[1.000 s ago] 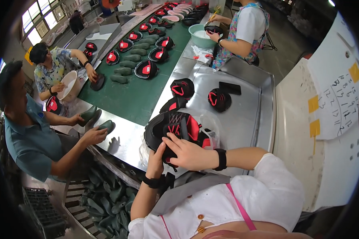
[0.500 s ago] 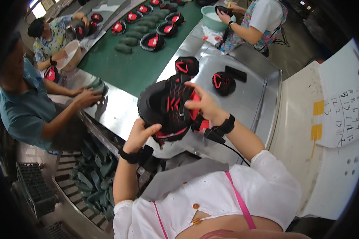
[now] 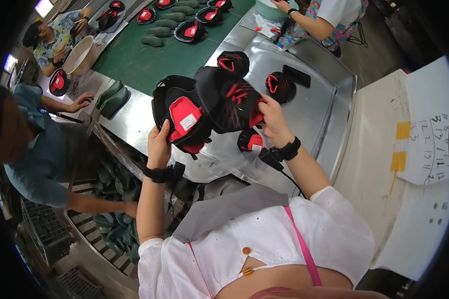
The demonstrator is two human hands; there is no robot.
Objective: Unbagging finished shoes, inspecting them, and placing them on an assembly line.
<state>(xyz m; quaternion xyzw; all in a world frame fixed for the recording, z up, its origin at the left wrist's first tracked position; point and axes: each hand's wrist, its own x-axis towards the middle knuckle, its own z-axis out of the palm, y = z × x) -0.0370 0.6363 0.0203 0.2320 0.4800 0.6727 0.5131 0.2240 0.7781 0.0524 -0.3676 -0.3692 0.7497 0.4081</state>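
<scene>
My left hand [image 3: 159, 147] grips the edge of a black shoe upper [image 3: 184, 109], whose red inner side and white label face up. In my right hand [image 3: 274, 119] is a second black shoe upper [image 3: 224, 97], held near its red-lined opening, with red lacing on top. The two uppers overlap above the metal table. Just beyond them stands another black upper [image 3: 233, 64] with a red-edged opening. A red-and-black piece [image 3: 250, 141] lies beside my right wrist. Clear plastic film [image 3: 209, 162] lies below the held uppers.
A black upper [image 3: 280, 87] and a black block [image 3: 297, 76] sit on the metal tray. Green shoe lasts and more uppers cover the green table [image 3: 129, 62]. At left, a person in blue reaches into a crate of lasts [image 3: 110, 229]. Others work at basins.
The bundled uppers have been parted, one in each hand, exposing the left one's red inside. The person in blue has set lasts on the table and lowered an arm toward the crate.
</scene>
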